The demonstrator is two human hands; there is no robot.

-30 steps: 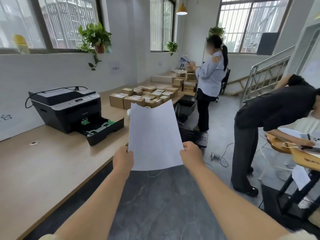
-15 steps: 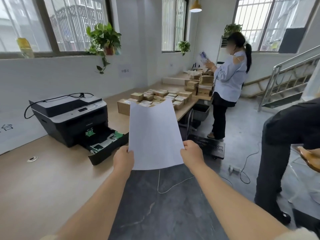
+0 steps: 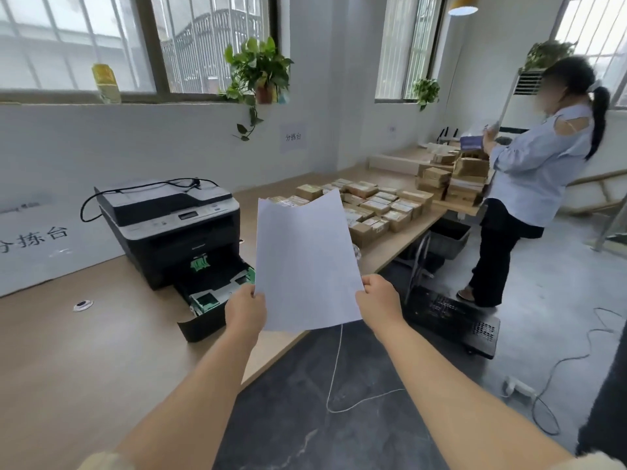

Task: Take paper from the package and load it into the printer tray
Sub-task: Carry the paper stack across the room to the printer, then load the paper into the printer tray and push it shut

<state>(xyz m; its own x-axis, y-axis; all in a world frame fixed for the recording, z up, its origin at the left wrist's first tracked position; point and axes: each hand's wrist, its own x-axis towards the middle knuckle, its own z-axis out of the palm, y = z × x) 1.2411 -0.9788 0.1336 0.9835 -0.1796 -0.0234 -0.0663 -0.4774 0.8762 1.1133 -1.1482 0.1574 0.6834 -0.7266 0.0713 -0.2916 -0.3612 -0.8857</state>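
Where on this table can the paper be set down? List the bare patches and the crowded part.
Bare wood lies left of the printer, around the round grommet, and along the near edge of the table before the open tray. Right of the printer, small cardboard boxes crowd the top.

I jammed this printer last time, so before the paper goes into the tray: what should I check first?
1. Tray pulled out: ok.
2. Tray free of old sheets: ok in the visible part; the paper hides its right end.
3. Grip: ok, left hand and right hand each pinch a lower corner.
4. Paper flat: not ok, top edge looks slightly ragged or curled.
5. Green guides set to paper width: cannot tell.
6. Paper lined up with tray: not ok, it is held upright, in front of the tray.
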